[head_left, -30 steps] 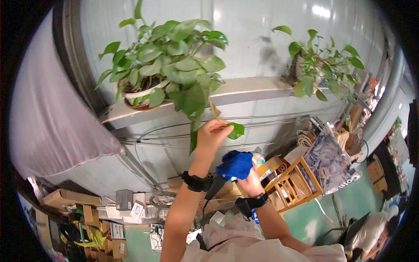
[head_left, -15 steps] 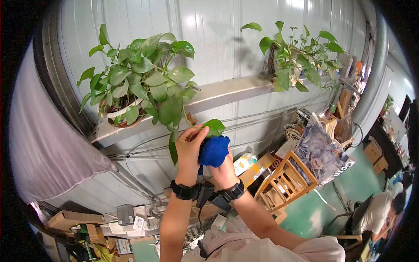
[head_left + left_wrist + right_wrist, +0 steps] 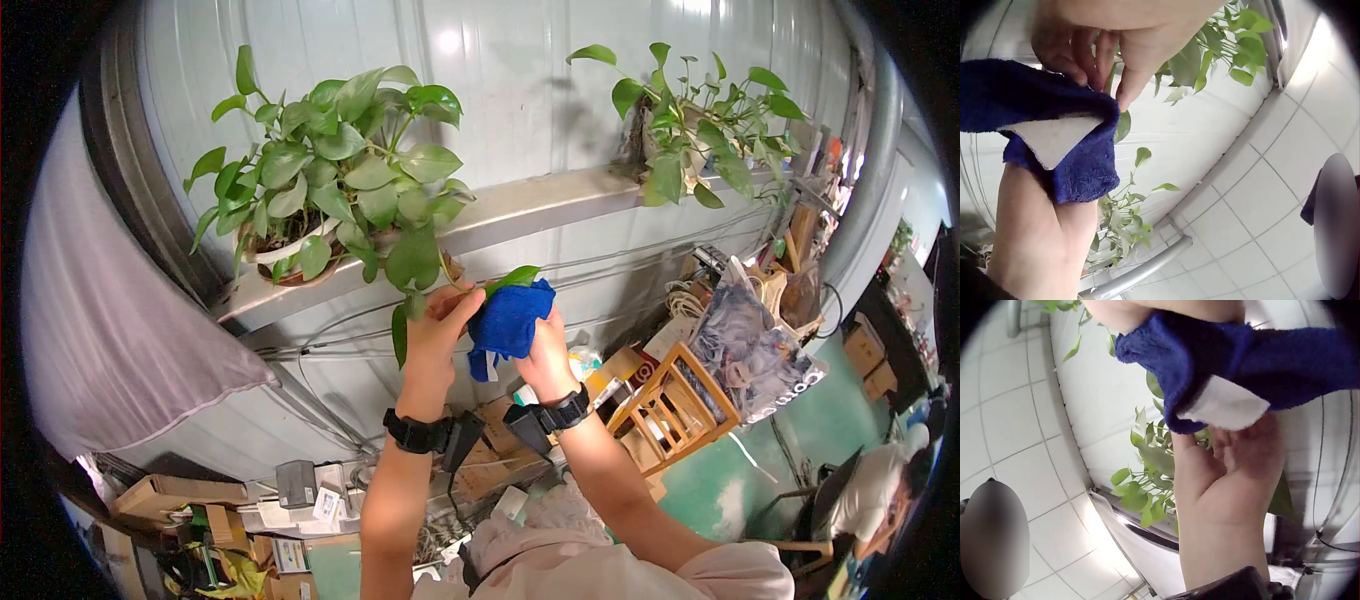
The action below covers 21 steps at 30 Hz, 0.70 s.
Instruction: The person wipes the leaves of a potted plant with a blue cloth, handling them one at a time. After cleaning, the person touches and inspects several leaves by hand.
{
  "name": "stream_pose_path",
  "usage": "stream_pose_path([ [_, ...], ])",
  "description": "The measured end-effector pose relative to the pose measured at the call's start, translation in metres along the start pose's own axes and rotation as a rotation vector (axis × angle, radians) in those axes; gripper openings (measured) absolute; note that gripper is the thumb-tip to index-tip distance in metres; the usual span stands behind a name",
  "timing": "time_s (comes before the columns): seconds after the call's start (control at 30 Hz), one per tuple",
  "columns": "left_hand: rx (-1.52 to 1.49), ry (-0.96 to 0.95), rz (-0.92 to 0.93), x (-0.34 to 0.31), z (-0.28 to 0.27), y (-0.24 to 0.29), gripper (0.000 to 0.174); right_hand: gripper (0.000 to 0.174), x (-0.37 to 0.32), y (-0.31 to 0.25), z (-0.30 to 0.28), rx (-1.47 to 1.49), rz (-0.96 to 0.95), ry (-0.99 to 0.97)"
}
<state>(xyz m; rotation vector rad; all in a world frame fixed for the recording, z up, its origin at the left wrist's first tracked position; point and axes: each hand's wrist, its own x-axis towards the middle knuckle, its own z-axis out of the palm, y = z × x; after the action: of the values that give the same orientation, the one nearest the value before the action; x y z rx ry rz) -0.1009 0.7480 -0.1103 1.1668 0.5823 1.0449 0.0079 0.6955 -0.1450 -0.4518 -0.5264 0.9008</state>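
left hand (image 3: pixel 438 318) pinches the trailing leaf (image 3: pixel 516 276) by its stem, pulling it taut just under the ledge (image 3: pixel 530 205). right hand (image 3: pixel 548 352) fingers grasp the bunched blue cloth (image 3: pixel 508 318), pressed right against that leaf for backing.

A pale, panelled wall (image 3: pixel 520 80) caught bright glare near its top. A grey ledge (image 3: pixel 560 205) ran across it, carrying a leafy potted plant (image 3: pixel 700 130) at the far end, with thin cables (image 3: pixel 620 262) strung beneath. A thick grey pipe (image 3: pixel 860 180) rose at one side and a grey sheet (image 3: pixel 110 330) hung at the other. Below lay cardboard boxes (image 3: pixel 150 495), a wooden rack (image 3: pixel 670 410) and a printed poster (image 3: pixel 745 350) on a green floor (image 3: pixel 720 490).
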Motion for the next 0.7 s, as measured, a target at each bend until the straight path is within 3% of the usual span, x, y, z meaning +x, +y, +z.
stream_pose_path([
  [0.23,-0.051,-0.017,0.018,0.009,-0.004,-0.013,0.014,0.019,-0.003,0.004,0.0,-0.005,-0.044,-0.027],
  [0.33,-0.126,-0.068,0.117,0.009,0.004,-0.017,0.011,0.023,-0.009,0.004,0.022,0.105,-0.071,-0.034],
  [0.43,-0.041,0.001,0.088,0.007,0.0,-0.017,0.01,0.029,-0.005,0.013,0.017,0.104,-0.08,-0.042],
  [0.53,-0.077,-0.047,0.155,0.005,0.0,-0.013,0.007,0.029,-0.003,0.013,0.009,0.025,-0.052,-0.04],
  [0.7,-0.06,-0.011,0.099,0.008,-0.008,-0.017,0.012,0.023,-0.002,0.01,0.009,-0.032,-0.026,-0.071],
])
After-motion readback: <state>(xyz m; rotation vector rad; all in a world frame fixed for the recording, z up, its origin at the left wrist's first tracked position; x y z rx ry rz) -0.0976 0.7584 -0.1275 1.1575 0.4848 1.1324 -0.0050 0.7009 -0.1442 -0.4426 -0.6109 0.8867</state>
